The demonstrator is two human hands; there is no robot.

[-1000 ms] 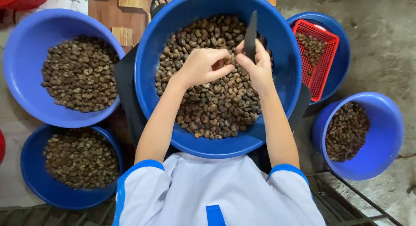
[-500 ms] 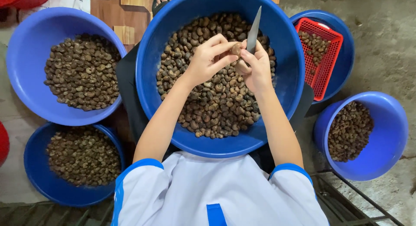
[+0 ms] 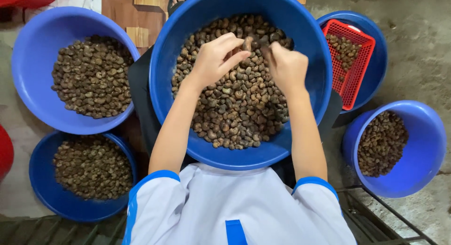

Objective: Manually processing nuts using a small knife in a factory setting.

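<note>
A: Where are the hands?

B: Both sit over the large round blue plastic basin [image 3: 310, 85] at the centre top of the frame, which is heaped with brown, curved raw cashew nuts [image 3: 235, 108]. The left hand [image 3: 213, 59] has its fingers pinched on a single brown nut [image 3: 247, 43] just above the heap. The right hand [image 3: 286, 66] is curled closed; a thin dark blade [image 3: 261, 38] shows between the two hands, but its grip is blurred and I cannot tell it for sure.

A: How tight is it at the rims?

B: Crowded. A lighter blue bowl of nuts [image 3: 28, 75] at upper left nearly meets the basin's rim. A dark blue bowl [image 3: 42, 188] sits at lower left. At upper right a red plastic mesh basket [image 3: 359, 61] rests in another blue bowl close by the basin's edge. A blue bucket [image 3: 423, 146] stands at the right, apart from it, with bare grey concrete floor [image 3: 413, 47] above it.
</note>
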